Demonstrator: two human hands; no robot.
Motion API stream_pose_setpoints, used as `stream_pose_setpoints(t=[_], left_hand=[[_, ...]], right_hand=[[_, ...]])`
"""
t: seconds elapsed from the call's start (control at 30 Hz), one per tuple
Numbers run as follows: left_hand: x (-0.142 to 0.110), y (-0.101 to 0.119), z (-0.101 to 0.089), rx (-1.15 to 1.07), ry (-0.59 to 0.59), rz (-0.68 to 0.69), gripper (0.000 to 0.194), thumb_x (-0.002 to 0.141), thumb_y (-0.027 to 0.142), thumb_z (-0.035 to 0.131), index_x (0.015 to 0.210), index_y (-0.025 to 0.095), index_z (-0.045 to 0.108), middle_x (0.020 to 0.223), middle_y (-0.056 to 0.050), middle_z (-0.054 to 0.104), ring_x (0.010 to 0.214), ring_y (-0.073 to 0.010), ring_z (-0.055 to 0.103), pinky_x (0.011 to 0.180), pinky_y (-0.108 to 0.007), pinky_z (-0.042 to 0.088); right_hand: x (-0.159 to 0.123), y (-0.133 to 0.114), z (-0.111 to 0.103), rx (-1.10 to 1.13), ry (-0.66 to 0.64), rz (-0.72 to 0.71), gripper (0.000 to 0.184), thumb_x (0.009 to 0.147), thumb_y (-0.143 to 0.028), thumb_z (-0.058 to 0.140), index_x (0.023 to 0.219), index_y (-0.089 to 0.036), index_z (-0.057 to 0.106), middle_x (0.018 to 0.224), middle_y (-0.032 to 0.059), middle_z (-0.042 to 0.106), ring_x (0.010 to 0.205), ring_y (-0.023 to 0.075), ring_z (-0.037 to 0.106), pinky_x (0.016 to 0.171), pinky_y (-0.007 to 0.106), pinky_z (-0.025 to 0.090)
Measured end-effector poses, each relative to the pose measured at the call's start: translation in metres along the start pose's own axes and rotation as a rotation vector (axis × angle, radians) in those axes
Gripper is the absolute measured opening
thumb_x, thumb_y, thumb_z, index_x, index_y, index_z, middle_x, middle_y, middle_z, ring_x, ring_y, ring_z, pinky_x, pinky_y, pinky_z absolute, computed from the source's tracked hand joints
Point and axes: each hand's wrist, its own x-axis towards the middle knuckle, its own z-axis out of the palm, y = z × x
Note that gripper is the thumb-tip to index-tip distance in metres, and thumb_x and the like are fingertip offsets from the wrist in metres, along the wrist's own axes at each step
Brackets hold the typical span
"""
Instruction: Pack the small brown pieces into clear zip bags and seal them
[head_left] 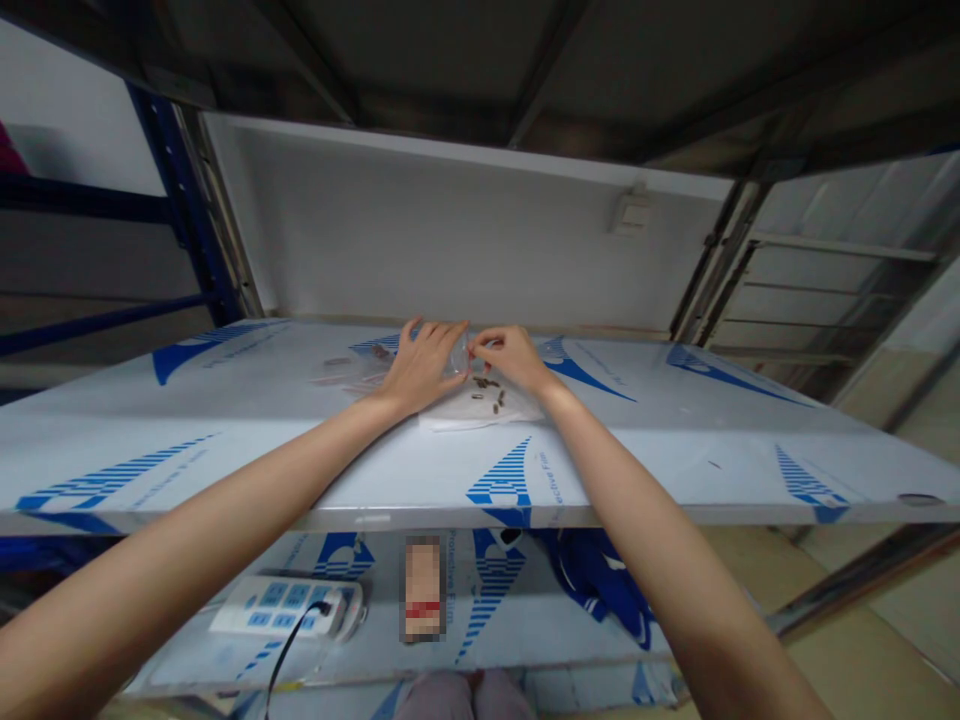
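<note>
My left hand (424, 366) curves around a clear plastic bag (460, 356), its thumb on the near side and its fingers on the far side. To the right, my right hand (514, 354) is closed in a pinch at the edge of the bag; what lies between the fingertips is too small to make out. Several small dark metal pieces (481, 383) lie scattered below my fingers on a white sheet (450, 412). Left of my left hand, more clear plastic bags (349, 378) lie flat, with reddish marks and small contents I cannot identify.
The white shelf top (285, 470) has blue-printed film and a near edge under my forearms. On the lower shelf are a power strip (281, 607) with a black cable, a blurred-out object (423, 590) and blue cloth (600, 580). A dark upper shelf (450, 70) hangs overhead.
</note>
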Motion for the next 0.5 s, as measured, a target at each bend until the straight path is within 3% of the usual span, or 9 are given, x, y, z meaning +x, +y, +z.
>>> stream_pose_setpoints(t=[0.07, 0.23, 0.5], left_hand=[[0.0001, -0.0024, -0.0009, -0.022, 0.002, -0.011, 0.053, 0.081, 0.038, 0.048, 0.127, 0.015, 0.042, 0.121, -0.011, 0.055, 0.113, -0.0259, 0.045, 0.103, -0.046, 0.019], [-0.0006, -0.0075, -0.0019, -0.112, -0.007, -0.034, 0.063, 0.074, 0.05, 0.057, 0.126, 0.017, 0.044, 0.121, -0.01, 0.055, 0.114, -0.0262, 0.045, 0.102, -0.044, 0.021], [0.0011, -0.0101, -0.0022, -0.234, -0.001, -0.122, 0.056, 0.069, 0.051, 0.064, 0.113, 0.02, 0.053, 0.116, -0.007, 0.058, 0.111, -0.0253, 0.046, 0.097, -0.04, 0.028]], right_hand=[[-0.0002, -0.0004, 0.0, -0.01, -0.011, 0.009, 0.016, 0.073, -0.019, 0.054, 0.071, -0.014, 0.069, 0.069, 0.0016, 0.068, 0.047, 0.0084, 0.056, 0.058, 0.021, 0.043], [-0.0005, -0.0017, -0.0025, -0.018, 0.008, 0.024, 0.014, 0.073, -0.018, 0.055, 0.07, -0.014, 0.069, 0.067, 0.0016, 0.067, 0.048, 0.0087, 0.056, 0.058, 0.021, 0.042], [-0.0005, 0.0, -0.0046, -0.044, -0.04, 0.024, 0.015, 0.075, -0.019, 0.055, 0.069, -0.015, 0.068, 0.068, 0.0007, 0.068, 0.049, 0.0083, 0.057, 0.059, 0.021, 0.041]])
